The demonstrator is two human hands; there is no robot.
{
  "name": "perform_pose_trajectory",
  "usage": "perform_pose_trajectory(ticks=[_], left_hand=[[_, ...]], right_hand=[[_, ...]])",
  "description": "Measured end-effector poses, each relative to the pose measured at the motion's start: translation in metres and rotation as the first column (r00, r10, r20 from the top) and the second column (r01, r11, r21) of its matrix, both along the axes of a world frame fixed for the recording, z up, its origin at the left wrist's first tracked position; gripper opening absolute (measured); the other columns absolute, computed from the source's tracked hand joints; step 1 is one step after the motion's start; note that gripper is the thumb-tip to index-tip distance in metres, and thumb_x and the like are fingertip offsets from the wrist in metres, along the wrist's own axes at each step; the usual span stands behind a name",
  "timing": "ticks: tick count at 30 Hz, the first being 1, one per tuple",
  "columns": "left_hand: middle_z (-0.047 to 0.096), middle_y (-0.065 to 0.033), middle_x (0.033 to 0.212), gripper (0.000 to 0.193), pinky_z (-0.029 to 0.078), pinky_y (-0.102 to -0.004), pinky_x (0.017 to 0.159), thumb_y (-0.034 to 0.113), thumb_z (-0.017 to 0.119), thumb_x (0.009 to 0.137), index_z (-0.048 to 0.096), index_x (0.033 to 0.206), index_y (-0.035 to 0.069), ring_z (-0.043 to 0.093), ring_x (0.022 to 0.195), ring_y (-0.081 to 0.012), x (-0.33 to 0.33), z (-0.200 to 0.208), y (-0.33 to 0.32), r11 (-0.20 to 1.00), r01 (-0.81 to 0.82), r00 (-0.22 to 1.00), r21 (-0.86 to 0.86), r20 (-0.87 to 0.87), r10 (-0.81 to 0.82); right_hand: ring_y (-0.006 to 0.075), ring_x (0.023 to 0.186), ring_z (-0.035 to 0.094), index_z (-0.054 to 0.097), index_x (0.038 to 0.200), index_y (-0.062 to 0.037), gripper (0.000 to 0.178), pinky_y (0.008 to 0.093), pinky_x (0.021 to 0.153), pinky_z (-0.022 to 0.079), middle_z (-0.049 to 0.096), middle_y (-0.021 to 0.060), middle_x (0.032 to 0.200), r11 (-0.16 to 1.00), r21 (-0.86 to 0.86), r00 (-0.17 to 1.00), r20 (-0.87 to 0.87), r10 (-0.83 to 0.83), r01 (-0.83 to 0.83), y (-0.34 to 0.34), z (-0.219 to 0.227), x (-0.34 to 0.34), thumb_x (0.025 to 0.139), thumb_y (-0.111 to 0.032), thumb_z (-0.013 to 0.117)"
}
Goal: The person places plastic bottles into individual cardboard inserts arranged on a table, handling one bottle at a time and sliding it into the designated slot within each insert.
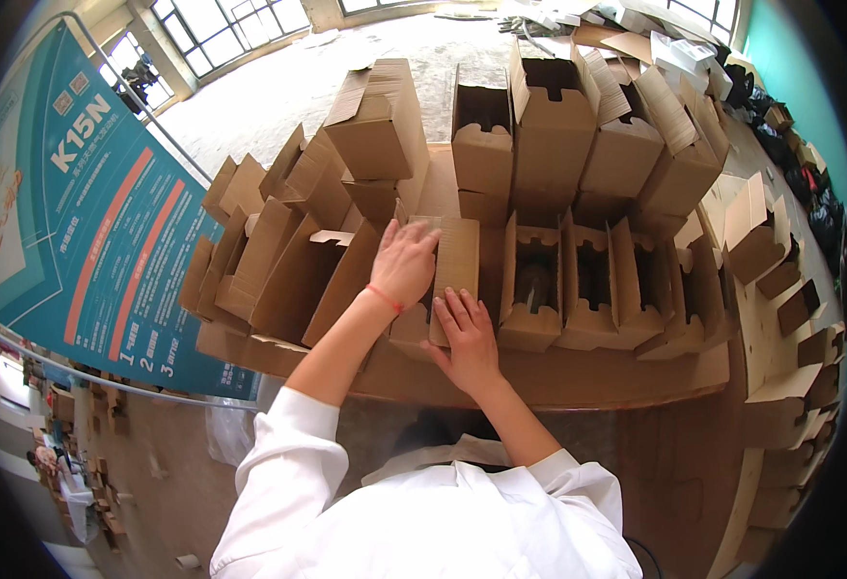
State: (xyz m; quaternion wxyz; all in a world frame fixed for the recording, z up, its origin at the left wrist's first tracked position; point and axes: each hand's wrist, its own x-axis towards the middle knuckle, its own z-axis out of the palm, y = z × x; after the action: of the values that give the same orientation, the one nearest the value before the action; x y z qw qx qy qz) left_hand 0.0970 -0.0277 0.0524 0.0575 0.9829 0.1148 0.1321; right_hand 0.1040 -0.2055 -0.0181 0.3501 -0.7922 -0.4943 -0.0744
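Note:
A closed brown cardboard box (459, 253) stands in the middle of the table's near row. My left hand (407, 262), with a red string on its wrist, lies along the left edge of this box's top. Its fingers are stretched out and slightly blurred. My right hand (467, 340) rests on the near end of the same box, fingers spread. Just right of it is an open carton (529, 326) with a dim rounded glass-like item inside. To the left of my left hand stands a wide open carton (293, 280).
More open cartons (551, 135) line the far side, and a closed tall box (373, 121) is stacked at the far left. The table's front edge (578, 386) shows near me. A blue banner (95, 222) stands left; further cartons (780, 405) lie right.

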Motion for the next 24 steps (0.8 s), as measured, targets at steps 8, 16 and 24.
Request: perform_pose_trajectory(ticks=[8,16,24], left_hand=[[0.030,-0.0191,0.151,0.074,0.019,-0.0490,0.113,0.036,0.057,0.090,0.023,0.149,0.005,0.021,0.143,-0.0349,-0.073,-0.059,-0.030,0.688,-0.055,0.991,-0.723,0.047,0.128],[0.033,-0.0152,0.150,0.060,0.026,-0.0526,0.110,0.039,0.052,0.091,0.044,0.139,0.004,0.023,0.141,-0.0344,-0.068,-0.070,-0.058,0.972,-0.134,0.990,-0.195,-0.067,0.123],[0.039,-0.0155,0.145,0.068,0.031,-0.0338,0.110,0.019,0.062,0.090,0.029,0.146,0.000,0.037,0.134,-0.0221,-0.074,-0.116,-0.004,0.064,0.063,0.909,-0.996,0.083,0.409]], right_hand=[[0.0349,0.133,0.036,0.055,0.127,-0.0036,0.069,0.0523,0.109,0.030,0.046,0.0158,0.138,0.999,-0.001,0.997,-0.062,0.043,-0.043,0.000,-0.007,0.002,0.068,-0.030,0.079],[0.0344,0.131,0.038,0.057,0.122,0.0005,0.067,0.0522,0.108,0.032,0.049,0.0158,0.134,1.000,-0.019,0.999,-0.042,0.011,-0.012,0.006,-0.017,0.004,0.064,-0.024,0.080],[0.0336,0.130,0.040,0.058,0.124,-0.0037,0.071,0.0516,0.107,0.033,0.050,0.0138,0.135,0.999,0.035,0.999,-0.038,0.005,-0.004,0.002,-0.011,0.002,0.063,-0.032,0.083]])
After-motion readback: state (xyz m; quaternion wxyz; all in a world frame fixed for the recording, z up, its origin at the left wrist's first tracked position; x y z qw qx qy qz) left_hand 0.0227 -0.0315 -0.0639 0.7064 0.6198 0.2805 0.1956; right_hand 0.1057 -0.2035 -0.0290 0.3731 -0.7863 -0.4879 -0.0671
